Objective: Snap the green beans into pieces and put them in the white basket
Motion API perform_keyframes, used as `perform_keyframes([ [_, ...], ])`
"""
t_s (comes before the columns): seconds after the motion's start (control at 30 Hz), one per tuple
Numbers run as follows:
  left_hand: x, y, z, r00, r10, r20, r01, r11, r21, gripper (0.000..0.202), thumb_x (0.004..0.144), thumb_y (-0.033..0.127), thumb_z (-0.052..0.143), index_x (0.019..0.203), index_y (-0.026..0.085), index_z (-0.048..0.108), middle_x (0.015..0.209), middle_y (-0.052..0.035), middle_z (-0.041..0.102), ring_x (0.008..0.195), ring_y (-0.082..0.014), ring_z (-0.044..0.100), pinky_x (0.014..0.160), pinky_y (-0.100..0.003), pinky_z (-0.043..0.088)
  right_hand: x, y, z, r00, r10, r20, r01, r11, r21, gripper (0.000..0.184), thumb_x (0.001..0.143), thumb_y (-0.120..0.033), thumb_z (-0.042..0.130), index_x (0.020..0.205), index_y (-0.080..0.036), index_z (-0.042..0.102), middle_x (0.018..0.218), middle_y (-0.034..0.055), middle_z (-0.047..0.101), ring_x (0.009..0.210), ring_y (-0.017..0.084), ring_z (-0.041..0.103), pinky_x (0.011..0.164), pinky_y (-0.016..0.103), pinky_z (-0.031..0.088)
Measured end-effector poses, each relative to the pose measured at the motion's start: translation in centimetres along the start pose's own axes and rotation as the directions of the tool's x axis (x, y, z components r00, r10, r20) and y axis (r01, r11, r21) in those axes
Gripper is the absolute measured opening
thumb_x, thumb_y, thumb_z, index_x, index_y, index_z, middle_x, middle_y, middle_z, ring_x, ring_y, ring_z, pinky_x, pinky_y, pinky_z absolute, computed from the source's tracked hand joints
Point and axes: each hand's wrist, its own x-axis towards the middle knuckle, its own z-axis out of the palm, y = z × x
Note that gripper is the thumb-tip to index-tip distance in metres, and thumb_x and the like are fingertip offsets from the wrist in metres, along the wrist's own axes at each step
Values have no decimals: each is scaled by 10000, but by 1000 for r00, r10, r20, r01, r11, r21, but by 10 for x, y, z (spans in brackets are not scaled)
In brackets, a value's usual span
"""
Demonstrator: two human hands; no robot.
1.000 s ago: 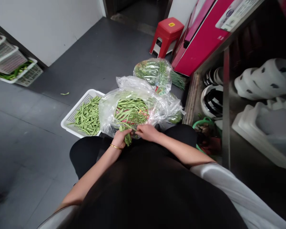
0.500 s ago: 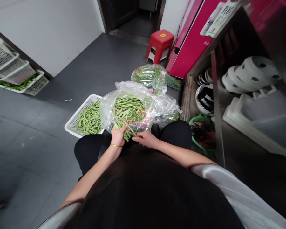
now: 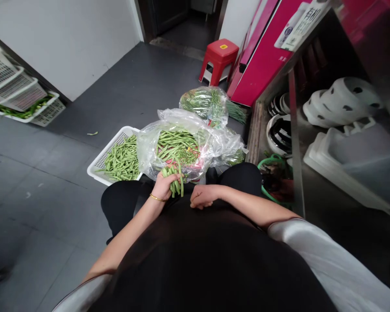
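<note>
The right hand (image 3: 204, 196), fingers curled and contents hidden, has withdrawn to four o'clock of the slim green bean bunch (image 3: 176, 187); the left hand (image 3: 162, 186) alone grips it.

Glossy plastic bag (image 3: 146, 151), smooth plastic stool (image 3: 221, 50)

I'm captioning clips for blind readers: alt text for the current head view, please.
A person's left hand grips a bunch of green beans; the right hand, apart from it, is curled. Ahead, more beans lie in an open clear plastic bag, with a white perforated basket of cut beans to its left and a red stool beyond.
</note>
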Motion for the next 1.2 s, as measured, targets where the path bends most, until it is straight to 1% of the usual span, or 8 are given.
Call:
perform_keyframes([
  [0.1,-3,5,-3,979,-109,175,103,994,42,285,520,146,691,761,162,540,593,-8,624,450,-133,551,443,-237,416,2,5,-23,958,1,-288,46,987,157,382,778,-504,570,731,-127,608,532,-29,570,374,49,470,366,161,331],
  [0.2,-4,2,-4,944,-213,253,192,976,106,270,513,149,672,751,158,546,570,-16,622,429,-139,538,422,-244,409,8,4,-37,790,-49,-611,323,880,347,414,771,-533,560,927,-149,556,564,-50,568,357,48,437,332,161,303],
  [0.43,18,-2,-14,957,-219,-192,185,966,-181,190,505,123,621,673,147,535,524,12,589,426,-101,518,441,-216,422,16,-12,1,475,-179,-861,480,873,83,210,790,-353,560,875,-199,444,580,-66,570,434,77,544,428,182,437],
  [0.53,26,-1,-23,912,-270,-310,213,956,-204,138,512,123,623,606,135,524,501,11,574,406,-95,503,430,-220,425,21,-10,12,600,-153,-785,477,857,197,232,786,-368,559,870,-202,421,591,-55,593,449,93,574,436,199,469],
  [0.67,21,-4,-22,961,-274,-28,271,960,-73,213,531,141,714,688,109,574,584,-25,625,516,-144,592,528,-266,490,35,2,0,806,-76,-588,370,839,398,260,766,-396,564,849,-198,417,566,-53,600,422,116,570,394,222,464],
  [0.87,12,-5,-17,904,-374,208,354,926,128,328,538,148,777,788,124,565,636,-11,632,546,-144,617,518,-237,476,27,7,-23,775,-239,-585,181,971,-158,109,820,-281,556,846,-177,531,656,-27,626,500,81,537,486,187,393],
  [1.07,16,1,-16,880,-397,262,255,859,444,313,529,131,762,768,140,561,634,28,611,485,-96,565,463,-202,450,8,-14,-30,933,-257,-254,-79,541,-837,138,849,-167,488,804,-129,612,722,94,657,631,165,584,564,255,344],
  [1.2,15,6,-5,929,-345,131,302,914,270,337,552,146,755,818,141,549,588,33,595,450,-96,542,423,-194,421,27,-20,-39,805,-376,-459,-141,631,-763,175,847,-171,459,733,-133,585,734,92,651,663,171,583,577,255,356],
])
